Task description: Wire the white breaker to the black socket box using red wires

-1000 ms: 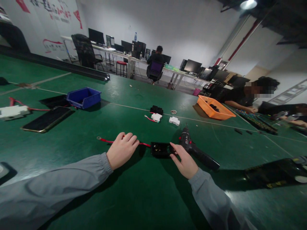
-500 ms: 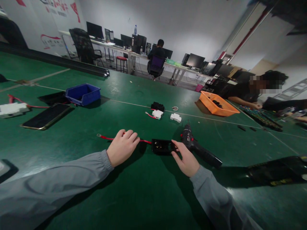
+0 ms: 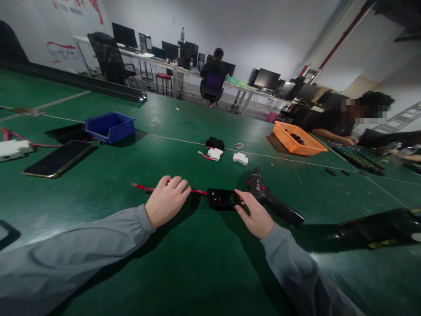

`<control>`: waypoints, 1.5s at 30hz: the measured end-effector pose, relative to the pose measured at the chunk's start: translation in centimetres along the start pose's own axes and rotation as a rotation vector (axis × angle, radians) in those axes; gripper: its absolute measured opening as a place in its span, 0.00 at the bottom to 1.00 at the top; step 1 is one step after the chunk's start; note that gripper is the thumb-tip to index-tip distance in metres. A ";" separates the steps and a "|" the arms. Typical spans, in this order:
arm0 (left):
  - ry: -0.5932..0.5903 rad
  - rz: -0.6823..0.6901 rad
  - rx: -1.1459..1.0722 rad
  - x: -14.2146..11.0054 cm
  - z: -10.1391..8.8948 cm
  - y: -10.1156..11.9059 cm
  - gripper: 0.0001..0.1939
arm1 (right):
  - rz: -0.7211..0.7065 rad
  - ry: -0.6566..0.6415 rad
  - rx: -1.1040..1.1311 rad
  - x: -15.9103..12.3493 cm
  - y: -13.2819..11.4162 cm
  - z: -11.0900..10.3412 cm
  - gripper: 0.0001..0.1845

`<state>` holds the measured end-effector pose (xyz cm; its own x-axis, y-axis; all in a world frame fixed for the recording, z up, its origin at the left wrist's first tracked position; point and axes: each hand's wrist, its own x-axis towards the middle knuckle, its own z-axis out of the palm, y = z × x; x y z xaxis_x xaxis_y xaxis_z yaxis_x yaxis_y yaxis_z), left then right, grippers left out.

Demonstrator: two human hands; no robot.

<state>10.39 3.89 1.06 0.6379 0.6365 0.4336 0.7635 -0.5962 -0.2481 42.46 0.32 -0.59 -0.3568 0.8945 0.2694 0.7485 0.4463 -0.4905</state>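
Observation:
My left hand [image 3: 168, 201] is closed around a red cable [image 3: 198, 192], whose bare ring terminal [image 3: 133, 184] sticks out on the left. The cable's other end runs into the left side of a small black plastic housing [image 3: 221, 200] with brass-coloured metal parts inside. My right hand [image 3: 255, 213] grips the housing's right end between thumb and fingers. Just beyond that hand a black cordless drill [image 3: 263, 188] lies on its side. Farther back are a white module with a short red lead [image 3: 215, 153], a plain white module [image 3: 240, 158] and a black part [image 3: 215, 143].
On the left of the green table [image 3: 184, 272] are a blue bin [image 3: 110, 128], a phone [image 3: 61, 159] and a white block [image 3: 15, 149] with red wire. An orange basket [image 3: 299, 139] holds dark parts. A dark cylindrical object [image 3: 378, 230] lies at right. Co-workers sit beyond.
The view has shifted slightly. Both hands keep their hold on the cable and the black housing, with hardly any visible movement.

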 end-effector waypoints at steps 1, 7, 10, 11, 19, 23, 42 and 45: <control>0.005 -0.003 -0.008 0.0 0.0 0.0 0.09 | 0.001 -0.001 -0.004 0.0 -0.1 0.0 0.25; 0.019 -0.005 -0.016 0.0 0.0 0.0 0.08 | 0.030 0.012 0.007 -0.1 0.1 0.0 0.25; 0.000 -0.001 0.002 0.0 -0.1 0.0 0.08 | -0.012 0.004 -0.001 0.0 0.1 0.0 0.25; -0.007 0.000 0.007 0.0 -0.1 0.0 0.08 | -0.021 0.001 -0.005 0.0 0.0 0.0 0.25; -0.025 0.005 0.025 0.0 -0.1 0.0 0.09 | 0.025 -0.005 0.012 -0.2 0.6 0.1 0.26; -0.028 0.001 0.024 0.0 -0.1 0.0 0.09 | -0.007 -0.007 0.001 0.0 0.4 0.1 0.26; 0.015 0.003 0.018 0.0 0.0 -0.1 0.09 | -0.003 0.108 -0.028 -0.3 0.2 -0.4 0.28; 0.002 0.007 0.021 0.0 -0.1 -0.1 0.08 | 0.027 0.283 -0.241 -0.3 1.6 -2.8 0.19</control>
<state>10.35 3.89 1.17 0.6427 0.6316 0.4336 0.7613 -0.5898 -0.2693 45.33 0.71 0.89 -0.1915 0.8483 0.4938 0.8778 0.3730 -0.3005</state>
